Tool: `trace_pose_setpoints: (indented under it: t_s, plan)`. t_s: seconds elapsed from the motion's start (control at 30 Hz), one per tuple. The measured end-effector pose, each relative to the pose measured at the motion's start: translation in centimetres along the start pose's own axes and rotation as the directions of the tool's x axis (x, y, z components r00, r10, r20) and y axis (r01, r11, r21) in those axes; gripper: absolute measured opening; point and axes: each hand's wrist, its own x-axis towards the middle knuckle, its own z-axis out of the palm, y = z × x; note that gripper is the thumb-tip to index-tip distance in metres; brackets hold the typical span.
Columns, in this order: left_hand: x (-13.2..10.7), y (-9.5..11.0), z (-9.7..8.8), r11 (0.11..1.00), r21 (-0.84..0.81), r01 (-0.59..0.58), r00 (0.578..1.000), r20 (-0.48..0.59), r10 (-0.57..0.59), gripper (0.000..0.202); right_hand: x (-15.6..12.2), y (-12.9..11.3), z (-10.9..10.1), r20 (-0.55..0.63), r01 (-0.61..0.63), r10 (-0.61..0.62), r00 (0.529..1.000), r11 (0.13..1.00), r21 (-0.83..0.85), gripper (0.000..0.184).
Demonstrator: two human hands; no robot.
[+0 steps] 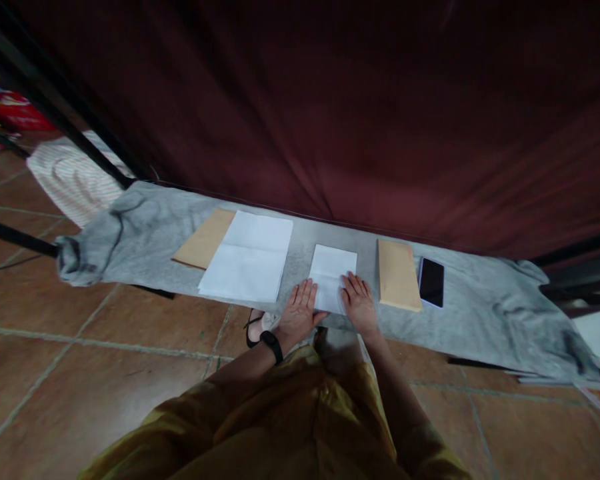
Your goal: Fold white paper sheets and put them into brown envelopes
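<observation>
A small folded white paper (331, 275) lies on a low surface covered with grey cloth (145, 233). My left hand (299, 311) rests flat beside the paper's near left corner, fingers stretched out, a black band on its wrist. My right hand (359, 301) lies flat on the paper's near right corner, fingers spread. Neither hand grips anything. To the left lies a larger unfolded white sheet (249, 257) partly over a brown envelope (203, 239). To the right lies a second brown envelope (398, 274).
A black phone (431, 281) lies right of the second envelope. A dark red curtain (360, 113) hangs behind the surface. Brown tiled floor (80, 360) spreads to the left. A striped cloth (73, 177) and black metal bars (55, 110) are at far left.
</observation>
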Motion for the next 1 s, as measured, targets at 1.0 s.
trace_pose_setpoints:
  t_s: [1.0]
  plan:
    - [-0.4, -1.3, -0.1, 0.995, 0.014, -0.094, 0.994, -0.046, 0.095, 0.066, -4.7, 0.0, -2.8, 0.138, 0.131, -0.134, 0.981, 0.991, 0.03, 0.049]
